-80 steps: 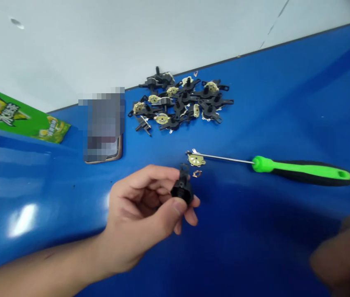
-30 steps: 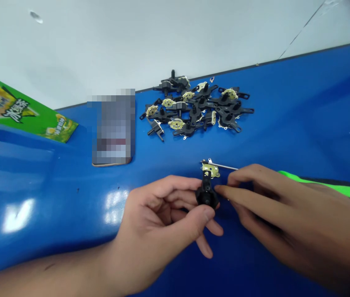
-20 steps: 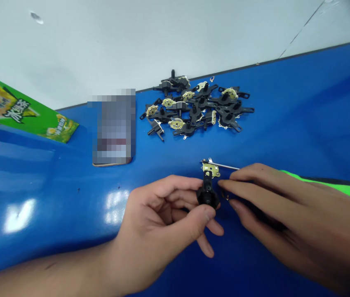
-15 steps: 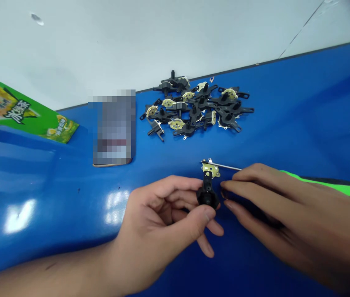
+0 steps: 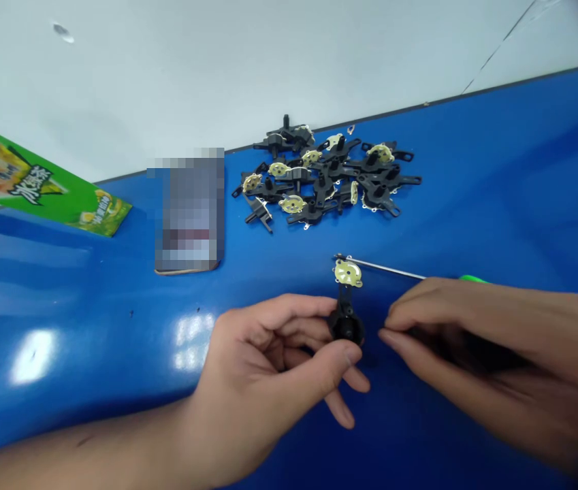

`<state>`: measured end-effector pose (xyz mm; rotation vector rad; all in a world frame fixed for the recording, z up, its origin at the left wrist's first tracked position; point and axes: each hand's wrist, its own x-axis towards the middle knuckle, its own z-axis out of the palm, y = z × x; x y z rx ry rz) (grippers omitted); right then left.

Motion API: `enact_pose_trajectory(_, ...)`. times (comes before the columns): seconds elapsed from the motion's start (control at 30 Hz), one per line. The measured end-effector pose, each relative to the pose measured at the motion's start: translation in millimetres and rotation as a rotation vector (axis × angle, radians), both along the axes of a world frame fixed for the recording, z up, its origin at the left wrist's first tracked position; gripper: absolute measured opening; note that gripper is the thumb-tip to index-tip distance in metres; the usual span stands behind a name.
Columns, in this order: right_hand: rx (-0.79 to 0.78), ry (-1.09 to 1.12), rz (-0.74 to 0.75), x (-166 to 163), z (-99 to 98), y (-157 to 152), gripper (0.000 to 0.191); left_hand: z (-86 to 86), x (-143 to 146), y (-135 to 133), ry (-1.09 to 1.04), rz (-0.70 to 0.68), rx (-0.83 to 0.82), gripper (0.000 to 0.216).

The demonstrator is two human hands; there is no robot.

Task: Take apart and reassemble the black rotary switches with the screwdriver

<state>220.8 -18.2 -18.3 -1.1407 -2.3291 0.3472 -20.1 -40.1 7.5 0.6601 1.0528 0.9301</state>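
Note:
My left hand (image 5: 268, 361) is shut on a black plastic rotary switch body (image 5: 347, 327), pinched between thumb and fingers. A round brass contact disc (image 5: 348, 273) sits at the body's upper end, close to the tip of a screwdriver's steel shaft (image 5: 385, 269). My right hand (image 5: 483, 354) lies just right of the black body, its fingertips close together and apart from it. That hand covers most of the screwdriver's green-and-black handle (image 5: 472, 278). Whether its fingers hold anything small is hidden.
A loose heap of similar black parts with brass discs (image 5: 324, 180) lies further along the blue table (image 5: 115, 320), near its back edge and a white wall. To its left are a pixelated phone (image 5: 189, 211) and a green snack box (image 5: 38, 180).
The brass disc now sits higher and faces me more squarely. My right hand has moved right, over the screwdriver handle. The shaft lies slightly higher in view.

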Motion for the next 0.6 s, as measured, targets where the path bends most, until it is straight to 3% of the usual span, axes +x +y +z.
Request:
enact_pose_trajectory(0.23, -0.239, 0.293, -0.060, -12.2, 8.8, -13.4, 0.013, 3.1, 3.7, 0.8, -0.013, -0.013, -0.047, 0.035)
enact_pose_trajectory(0.6, -0.240, 0.371, -0.065, -29.4, 12.1, -10.8, 0.017, 4.3, 4.6, -0.8, -0.065, 0.001, -0.026, 0.034)
